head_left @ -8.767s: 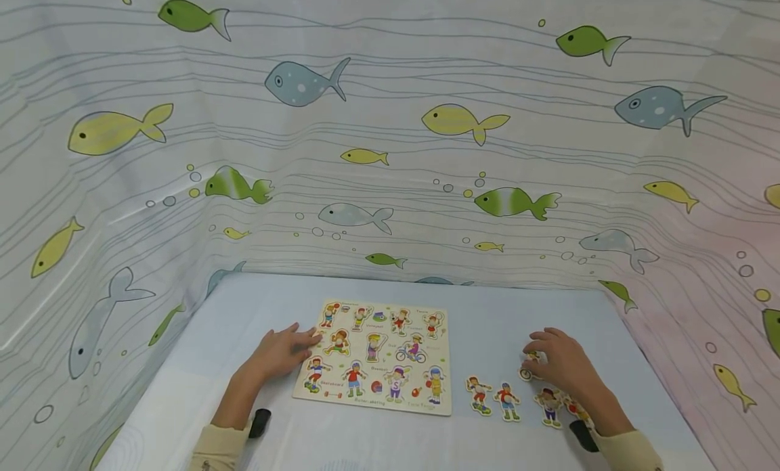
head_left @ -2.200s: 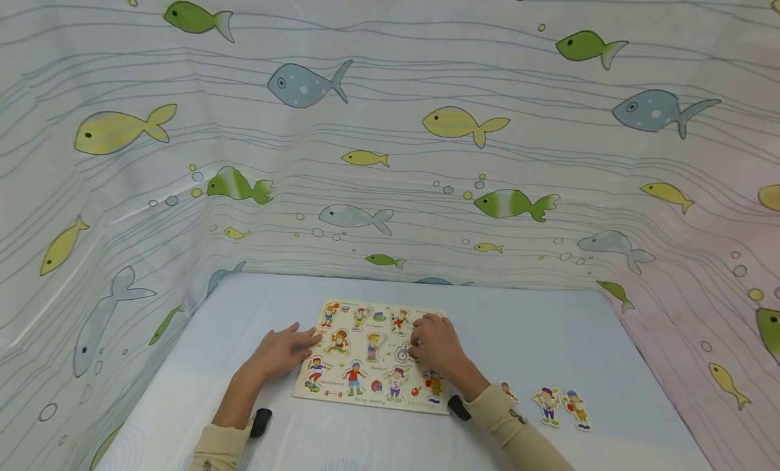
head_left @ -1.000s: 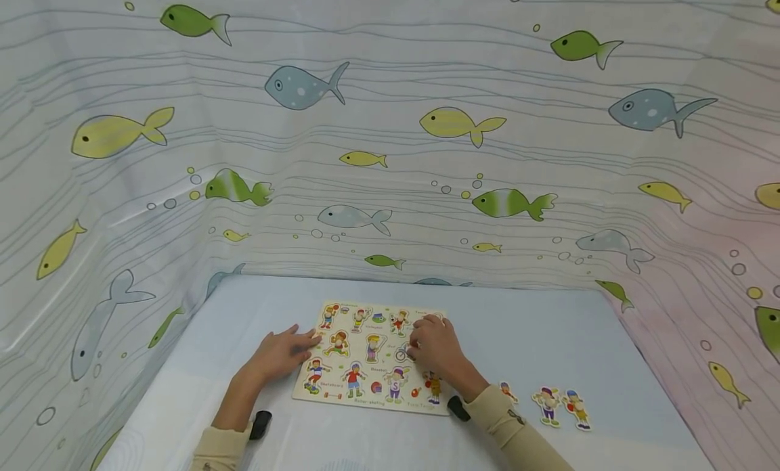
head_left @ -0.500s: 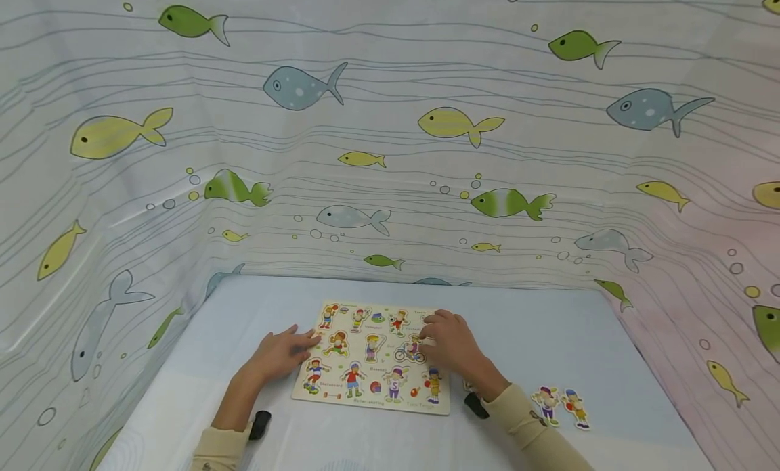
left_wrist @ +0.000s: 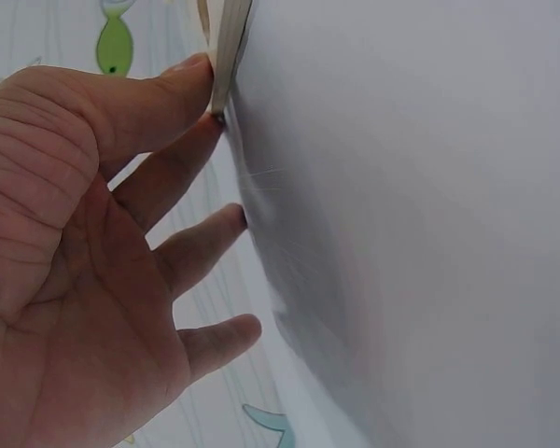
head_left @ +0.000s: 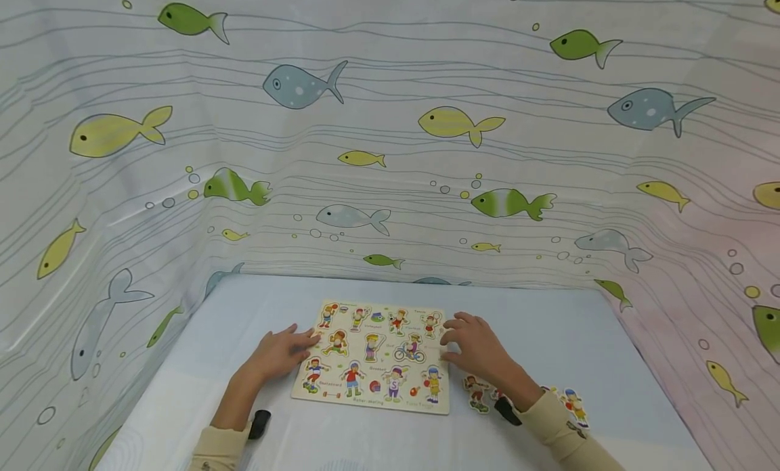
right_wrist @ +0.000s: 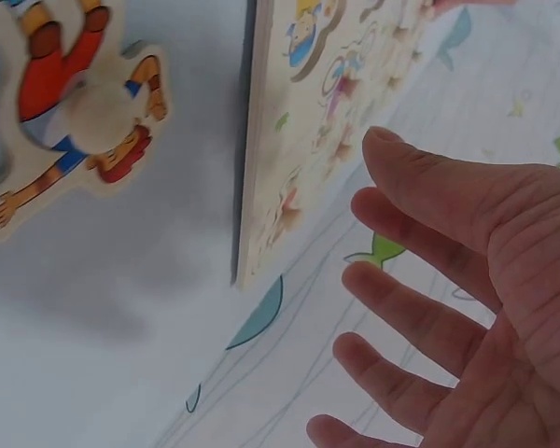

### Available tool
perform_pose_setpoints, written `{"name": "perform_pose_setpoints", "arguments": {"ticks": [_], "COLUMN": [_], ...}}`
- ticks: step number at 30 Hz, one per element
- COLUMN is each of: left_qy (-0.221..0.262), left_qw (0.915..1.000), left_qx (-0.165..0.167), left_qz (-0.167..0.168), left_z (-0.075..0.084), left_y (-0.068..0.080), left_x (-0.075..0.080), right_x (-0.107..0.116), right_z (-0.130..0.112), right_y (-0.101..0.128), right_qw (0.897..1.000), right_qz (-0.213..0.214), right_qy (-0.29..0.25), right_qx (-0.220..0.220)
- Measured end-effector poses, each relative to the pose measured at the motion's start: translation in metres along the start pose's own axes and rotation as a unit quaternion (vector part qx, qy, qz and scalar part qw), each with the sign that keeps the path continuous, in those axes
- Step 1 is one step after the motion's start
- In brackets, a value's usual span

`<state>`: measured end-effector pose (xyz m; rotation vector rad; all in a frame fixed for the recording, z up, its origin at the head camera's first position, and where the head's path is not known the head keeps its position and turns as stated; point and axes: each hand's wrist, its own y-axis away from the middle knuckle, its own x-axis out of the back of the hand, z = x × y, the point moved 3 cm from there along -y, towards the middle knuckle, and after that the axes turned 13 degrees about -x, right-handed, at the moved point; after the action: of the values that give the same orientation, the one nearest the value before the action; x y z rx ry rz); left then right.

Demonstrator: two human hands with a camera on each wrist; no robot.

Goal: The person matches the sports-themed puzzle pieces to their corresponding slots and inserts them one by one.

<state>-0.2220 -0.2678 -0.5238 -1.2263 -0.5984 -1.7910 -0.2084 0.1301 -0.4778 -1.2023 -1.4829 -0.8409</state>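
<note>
A flat wooden board [head_left: 372,356] lies on a pale blue table [head_left: 536,322], its face printed with cartoon children at sports, each a cut-out piece with a wavy outline set into its slot. The board is thin, pale at its edge, and rectangular (its printed labels are too small to read). It sits near the middle of the table, between the two hands.

The left hand [head_left: 282,351] lies flat on the table with fingers straight, its fingertips touching the board's left edge and holding nothing. The left wrist view shows what the head view cannot: the thumb and forefinger pressed right against the board's pale rim [left_wrist: 226,56].

The right hand [head_left: 478,346] hovers just off the board's right edge, fingers spread and relaxed, empty. From the right wrist view the spread fingers [right_wrist: 420,261] hang clear of the board's side [right_wrist: 261,140], and a loose piece [right_wrist: 70,112], a figure in a red top with a round peg on it, lies on the table beside the board. The head view shows this piece [head_left: 477,392] near the wrist and another [head_left: 573,403] further right, partly hidden by the cream sleeve [head_left: 554,427].

Fish-print sheeting [head_left: 390,132] walls the table round.
</note>
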Motion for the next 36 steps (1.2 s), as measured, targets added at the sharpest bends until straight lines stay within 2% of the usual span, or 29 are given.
{"name": "perform_pose_setpoints", "arguments": {"ticks": [12,20,25,36], "left_qy": [-0.005,-0.005,-0.01,-0.006], "left_qw": [1.0,1.0,0.9999,0.9999], "left_qx": [0.005,-0.003,-0.006,-0.008], "left_qz": [-0.002,-0.002,-0.002,-0.001], "left_z": [0.0,0.0,-0.001,-0.001], "left_y": [0.002,0.001,0.0,0.0], "left_x": [0.001,0.0,0.0,-0.001], "right_x": [0.004,-0.002,-0.006,-0.017], "right_z": [0.01,0.021,0.024,0.033], "right_y": [0.021,0.029,0.035,0.046], "right_qw": [0.999,0.998,0.997,0.998], "right_qz": [-0.019,-0.043,-0.058,-0.047], "right_qy": [0.028,0.047,0.042,0.046], "right_qx": [0.025,0.006,0.013,0.025]}}
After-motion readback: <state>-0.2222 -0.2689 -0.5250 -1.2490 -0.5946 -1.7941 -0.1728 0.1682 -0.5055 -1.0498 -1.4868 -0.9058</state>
